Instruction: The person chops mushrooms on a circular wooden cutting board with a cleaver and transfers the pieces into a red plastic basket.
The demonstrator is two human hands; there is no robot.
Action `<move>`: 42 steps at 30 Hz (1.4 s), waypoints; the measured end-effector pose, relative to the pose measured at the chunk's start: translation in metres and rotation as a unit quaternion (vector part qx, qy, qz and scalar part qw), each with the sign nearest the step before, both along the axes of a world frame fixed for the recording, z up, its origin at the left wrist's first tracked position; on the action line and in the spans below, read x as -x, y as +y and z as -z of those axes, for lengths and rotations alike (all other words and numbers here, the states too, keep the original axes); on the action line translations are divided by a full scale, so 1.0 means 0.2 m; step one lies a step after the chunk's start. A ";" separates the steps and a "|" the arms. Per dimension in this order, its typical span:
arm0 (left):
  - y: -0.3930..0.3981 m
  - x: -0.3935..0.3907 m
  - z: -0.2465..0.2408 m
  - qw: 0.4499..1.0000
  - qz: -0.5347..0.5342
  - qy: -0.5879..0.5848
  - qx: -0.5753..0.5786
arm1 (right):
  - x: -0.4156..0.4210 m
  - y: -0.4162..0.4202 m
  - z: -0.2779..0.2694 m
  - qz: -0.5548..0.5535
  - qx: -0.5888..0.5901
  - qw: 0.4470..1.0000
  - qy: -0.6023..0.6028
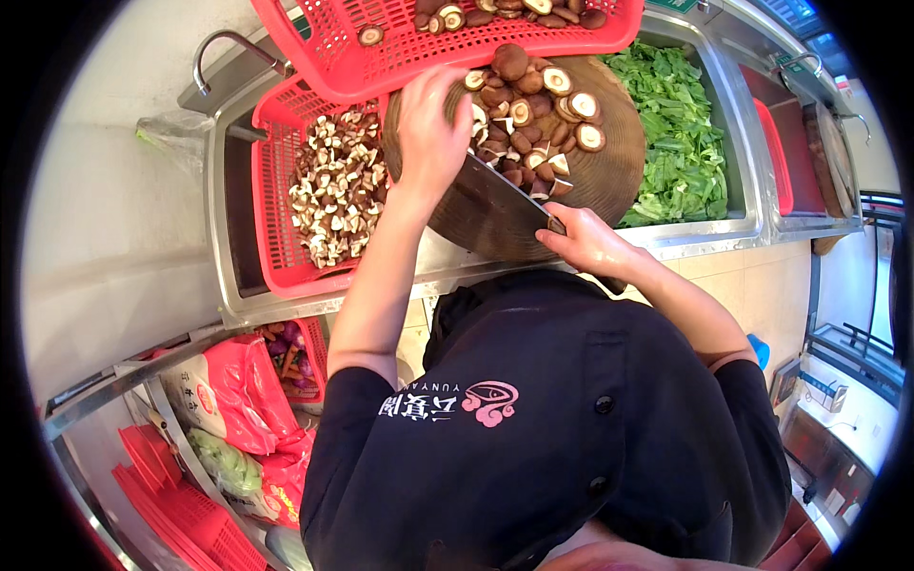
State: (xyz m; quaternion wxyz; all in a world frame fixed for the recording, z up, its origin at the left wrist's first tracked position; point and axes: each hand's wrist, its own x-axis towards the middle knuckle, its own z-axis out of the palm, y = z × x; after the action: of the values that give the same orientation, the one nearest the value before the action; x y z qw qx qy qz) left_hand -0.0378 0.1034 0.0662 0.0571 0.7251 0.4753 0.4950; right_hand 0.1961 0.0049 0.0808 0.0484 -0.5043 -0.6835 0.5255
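A round wooden chopping board (614, 157) lies across the sink, bearing whole and cut shiitake mushrooms (521, 110). My right hand (589, 239) grips the handle of a cleaver (500, 193), whose broad blade slants up and left over the board. My left hand (435, 128) is at the board's left side, beside the mushrooms and near the blade's far end. Its fingers are spread and partly blurred; nothing shows in its grasp. Left of the board, a red plastic basket (268, 235) holds many cut mushroom pieces (339, 185).
Another red basket (343, 82) with whole mushrooms overlaps the board's far edge. Leafy greens (675, 135) fill the right sink basin. A curved faucet (239, 39) rises at the left. Bagged goods (243, 385) and stacked red baskets (193, 514) are at lower left.
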 end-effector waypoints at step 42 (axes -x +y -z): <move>-0.58 0.21 0.44 0.995 -0.012 0.005 0.097 | 0.21 0.04 0.00 -0.118 -0.091 0.989 -0.013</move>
State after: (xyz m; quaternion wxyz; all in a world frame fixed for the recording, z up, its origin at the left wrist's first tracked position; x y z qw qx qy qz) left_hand -0.0803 -0.0124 -0.0217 0.1189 0.7126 0.5303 0.4436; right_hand 0.1548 0.0133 0.0799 0.0227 -0.4207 -0.7836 0.4566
